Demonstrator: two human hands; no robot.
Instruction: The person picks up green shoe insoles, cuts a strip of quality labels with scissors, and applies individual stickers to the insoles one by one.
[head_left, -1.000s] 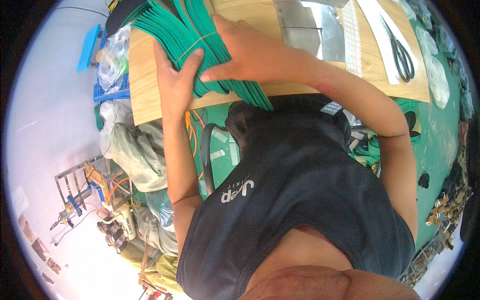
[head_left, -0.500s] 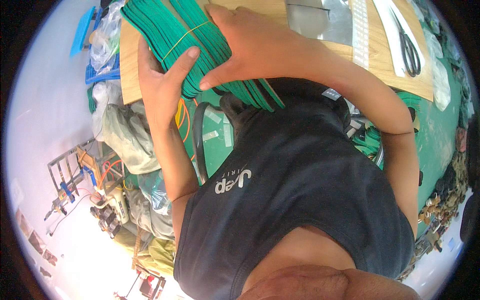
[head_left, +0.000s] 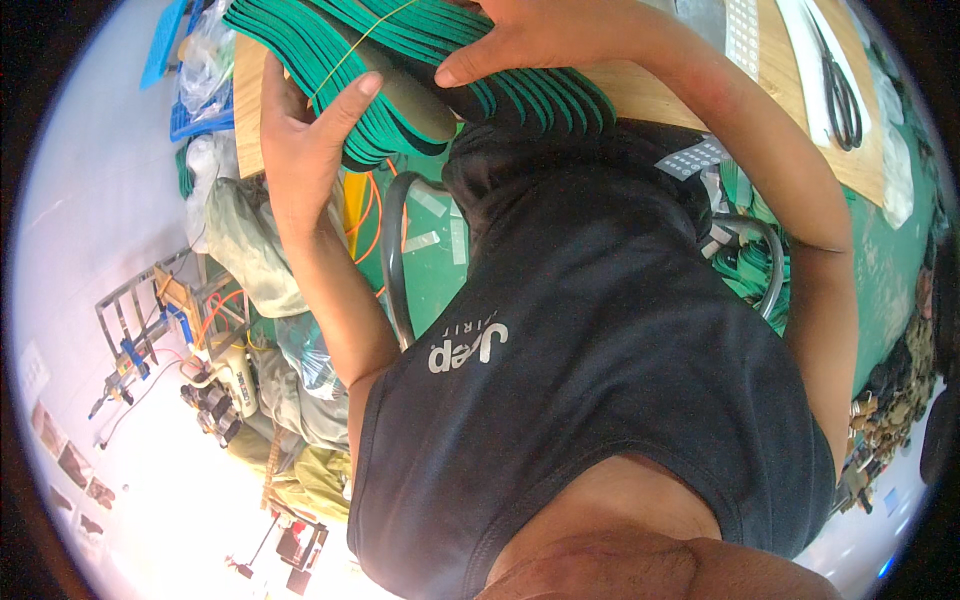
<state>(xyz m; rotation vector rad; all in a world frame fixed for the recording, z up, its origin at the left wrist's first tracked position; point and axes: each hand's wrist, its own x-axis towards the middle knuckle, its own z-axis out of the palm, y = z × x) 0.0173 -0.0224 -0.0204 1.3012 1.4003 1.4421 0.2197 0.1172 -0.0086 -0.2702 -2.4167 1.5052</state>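
Note:
A thick bundle of green insoles (head_left: pixel 300 50) with dark undersides is held near the table's front edge, a thin yellow rubber band (head_left: pixel 365 38) around it. The near rounded ends are fanned into two groups, with a dark face (head_left: pixel 405 95) showing between them. My left hand (head_left: pixel 310 150) grips the left group from its outer side, thumb on top. My right hand (head_left: pixel 540 35) holds the right group, thumb pressed near the gap; its other fingers are mostly hidden or out of view.
Scissors (head_left: pixel 842 100) with black handles lie on white paper at the right of the wooden table (head_left: pixel 645 95). Left of the table are a blue crate (head_left: pixel 200 125) and clear plastic bags (head_left: pixel 208 75). A curved chair arm (head_left: pixel 398 265) stands by my left side.
The bundle has bent and spread at its near ends, opening a gap between the two groups. My right hand has moved up and right; my left has shifted slightly left and up.

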